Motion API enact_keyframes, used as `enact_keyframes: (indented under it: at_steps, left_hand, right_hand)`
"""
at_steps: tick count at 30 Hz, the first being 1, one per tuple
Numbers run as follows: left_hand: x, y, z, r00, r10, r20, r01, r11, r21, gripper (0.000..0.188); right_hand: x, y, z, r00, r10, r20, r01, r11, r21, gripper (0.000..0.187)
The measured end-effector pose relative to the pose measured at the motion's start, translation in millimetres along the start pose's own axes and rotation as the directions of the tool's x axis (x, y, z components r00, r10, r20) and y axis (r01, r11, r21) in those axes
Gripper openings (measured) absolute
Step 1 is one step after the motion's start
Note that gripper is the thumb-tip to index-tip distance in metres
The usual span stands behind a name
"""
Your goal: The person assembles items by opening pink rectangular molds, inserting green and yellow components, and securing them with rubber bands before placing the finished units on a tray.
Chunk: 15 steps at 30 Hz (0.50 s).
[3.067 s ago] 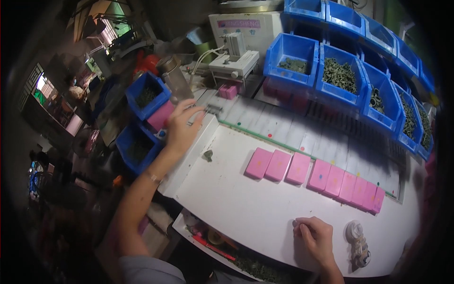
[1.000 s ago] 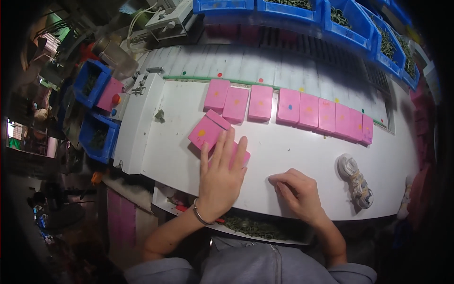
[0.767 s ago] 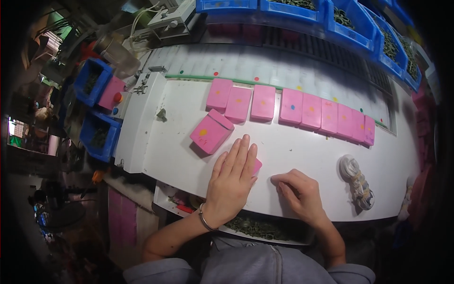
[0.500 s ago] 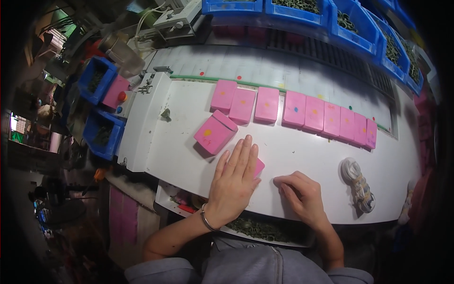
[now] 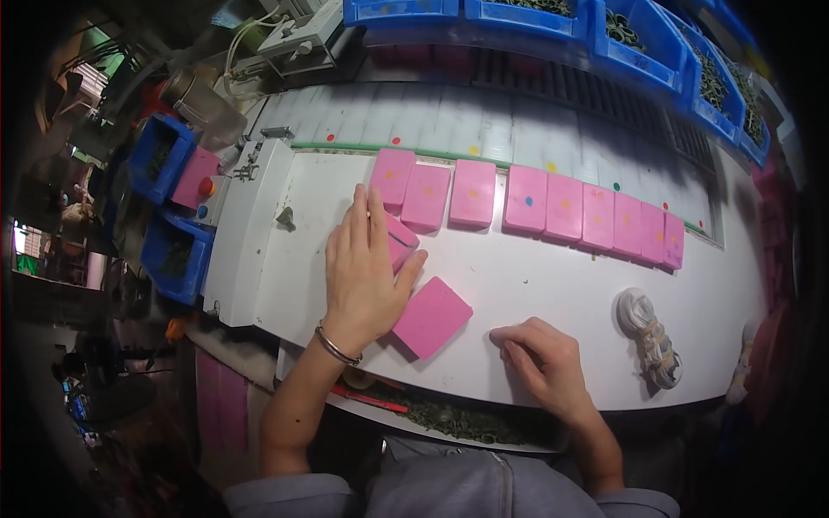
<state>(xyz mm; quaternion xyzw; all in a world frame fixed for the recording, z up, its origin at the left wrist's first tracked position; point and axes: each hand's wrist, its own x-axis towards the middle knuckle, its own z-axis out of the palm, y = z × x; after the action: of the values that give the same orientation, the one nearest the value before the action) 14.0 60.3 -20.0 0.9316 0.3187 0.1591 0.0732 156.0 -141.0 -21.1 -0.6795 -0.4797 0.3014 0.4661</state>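
My left hand lies with stretched fingers over a pink block, covering most of it; a dark line runs across the block's visible edge. Beside my thumb, a second pink block lies turned cornerwise on the white table, its plain face up. My right hand rests on the table to the right of that block, fingers curled in, and I see nothing in them. Beyond both hands stands a row of pink blocks, most with a small yellow dot, one with a blue dot.
Blue bins of small dark green pieces hang along the far side. More blue bins stand at the left. A tied white bundle lies at right. Under the near edge sits an open drawer of green pieces.
My left hand has shifted left, from the near block onto the block with the dark line. The near block now shows fully. My right hand stays put.
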Motion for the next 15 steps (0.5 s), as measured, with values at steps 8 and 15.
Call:
enact_keyframes:
  at_steps: [8,15]
  left_hand:
    - [-1.6,-0.7,-6.5,0.999,-0.023,0.03,0.024,0.999,-0.028,0.071]
    - [-30.8,39.7,-22.2,0.977,-0.065,0.203,0.067,0.998,-0.001,0.1]
  right_hand:
    - [-1.3,-1.8,1.5,1.0,-0.003,0.007,0.003,1.0,0.005,0.019]
    - [-3.8,4.8,-1.4,1.0,-0.004,-0.027,0.004,1.0,0.012,0.017]
